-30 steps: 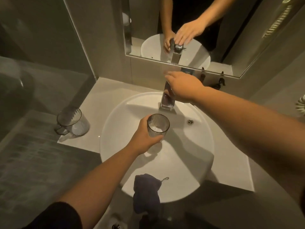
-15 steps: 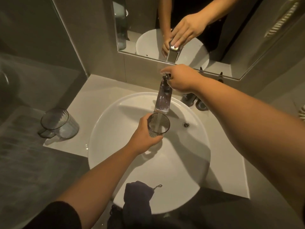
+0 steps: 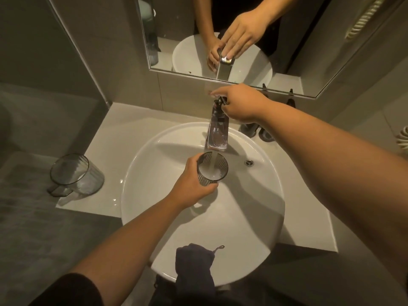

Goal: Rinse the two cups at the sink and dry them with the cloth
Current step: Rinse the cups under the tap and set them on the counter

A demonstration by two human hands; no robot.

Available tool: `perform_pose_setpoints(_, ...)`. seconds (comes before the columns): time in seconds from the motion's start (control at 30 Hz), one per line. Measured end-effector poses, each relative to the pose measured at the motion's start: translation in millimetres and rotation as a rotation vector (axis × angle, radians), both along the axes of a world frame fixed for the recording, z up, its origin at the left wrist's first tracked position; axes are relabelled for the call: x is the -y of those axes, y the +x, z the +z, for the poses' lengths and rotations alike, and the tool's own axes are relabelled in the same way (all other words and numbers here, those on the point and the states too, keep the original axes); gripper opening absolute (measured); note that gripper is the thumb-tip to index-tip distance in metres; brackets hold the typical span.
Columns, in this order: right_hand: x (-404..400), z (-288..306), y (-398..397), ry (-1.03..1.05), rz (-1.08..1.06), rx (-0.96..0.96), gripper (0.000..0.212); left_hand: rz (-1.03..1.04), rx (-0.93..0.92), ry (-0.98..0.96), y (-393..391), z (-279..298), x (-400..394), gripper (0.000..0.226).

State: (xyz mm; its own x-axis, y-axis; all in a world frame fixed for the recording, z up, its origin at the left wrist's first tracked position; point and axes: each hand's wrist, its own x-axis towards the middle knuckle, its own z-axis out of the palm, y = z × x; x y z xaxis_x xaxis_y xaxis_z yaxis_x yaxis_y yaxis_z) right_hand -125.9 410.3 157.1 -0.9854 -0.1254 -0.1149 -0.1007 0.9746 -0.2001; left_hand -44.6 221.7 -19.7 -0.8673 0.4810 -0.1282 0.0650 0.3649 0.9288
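Head view is showing the left hand (image 3: pixel 189 186) gripping a ribbed, smoky clear glass cup (image 3: pixel 212 168) upright over the bowl of the round white ceramic sink (image 3: pixel 254 217); its grip is wrapping round the cup's left side and lower wall, fingers curled; a stream of water (image 3: pixel 213 163) is falling from the spout straight into the cup, and foamy water is gathering at the bottom; the right hand (image 3: pixel 241 103) is reaching over the back of the basin and pinching the lever at the top of the tall chrome tap (image 3: pixel 217 131), fingers bent round it, the index finger pointing left; the tap's spout is hanging just above the cup's rim; a small round overflow hole (image 3: pixel 249 162) is sitting in the basin wall to the right of the cup; well apart to the left, a second ribbed clear glass cup with a handle (image 3: pixel 74 176) is standing on the pale desk (image 3: pixel 106 151) beside the sink; a dark blue cloth (image 3: pixel 194 266) with a small loop is draping over the sink's near rim; above the tap, a wall mirror (image 3: pixel 276 69) is reflecting both hands and the tap.
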Motion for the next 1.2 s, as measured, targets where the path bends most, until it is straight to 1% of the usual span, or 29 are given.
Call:
perform_pose_setpoints(0.2,-1.2,-3.7,-0.4,-0.044,-0.018,-0.015,0.05,-0.05,-0.022,-0.02,-1.4,-0.5,0.2,0.089)
perform_pose_setpoints(0.3,-1.0,-9.1,3.0,-0.106,-0.02,-0.053,0.051,-0.067,-0.02,-0.019,0.5,-2.2,-0.8,0.089)
perform_pose_setpoints(0.37,-2.4,-11.5,12.7,-0.223,-0.045,-0.13,0.056,-0.071,-0.012,-0.011,0.9,-3.5,0.4,0.089)
perform_pose_setpoints(0.43,-8.3,-19.8,30.4,-0.383,-0.122,-0.291,0.055,-0.058,0.024,0.017,-0.7,-4.6,2.2,0.087)
perform_pose_setpoints(0.5,-15.6,-42.6,55.5,-0.54,-0.29,-0.448,0.043,-0.029,0.099,0.061,-4.3,-2.7,3.5,0.084)
perform_pose_setpoints(0.53,-15.9,-58.8,68.5,-0.603,-0.399,-0.455,0.038,-0.014,0.144,0.088,-6.4,-0.8,4.1,0.081)
perform_pose_setpoints(0.57,-13.2,-76.2,81.9,-0.657,-0.504,-0.399,0.035,-0.004,0.186,0.11,-8.6,0.0,4.6,0.078)
perform_pose_setpoints(0.63,-1.8,-112.7,104.2,-0.775,-0.621,-0.177,0.032,0.001,0.243,0.149,-12.7,0.8,4.6,0.073)
perform_pose_setpoints(0.73,14.6,-149.5,117.0,-1.033,-0.628,0.123,0.028,0.019,0.31,0.237,-16.8,-0.8,2.4,0.068)
perform_pose_setpoints(0.8,22.5,-158.4,116.8,-1.193,-0.607,0.245,0.034,0.038,0.357,0.277,-17.9,0.9,2.1,0.065)
perform_pose_setpoints(0.87,26.2,-160.0,115.4,-1.28,-0.618,0.279,0.037,0.045,0.376,0.286,-19.0,0.1,3.0,0.052)
perform_pose_setpoints(1.0,26.3,-164.1,115.3,-1.31,-0.613,0.313,0.036,0.069,0.431,0.279,-20.7,-4.0,4.9,0.026)
perform_pose_setpoints(1.07,27.2,-167.5,115.1,-1.319,-0.643,0.322,0.032,0.087,0.465,0.279,-21.1,-3.2,3.6,0.013)
perform_pose_setpoints(1.13,29.1,-168.6,115.0,-1.347,-0.681,0.312,0.025,0.092,0.473,0.288,-21.0,-3.1,1.7,0.009)
perform_pose_setpoints(1.2,30.0,-168.6,114.5,-1.36,-0.717,0.29,0.021,0.1,0.472,0.275,-22.0,-4.0,-0.2,0.012)
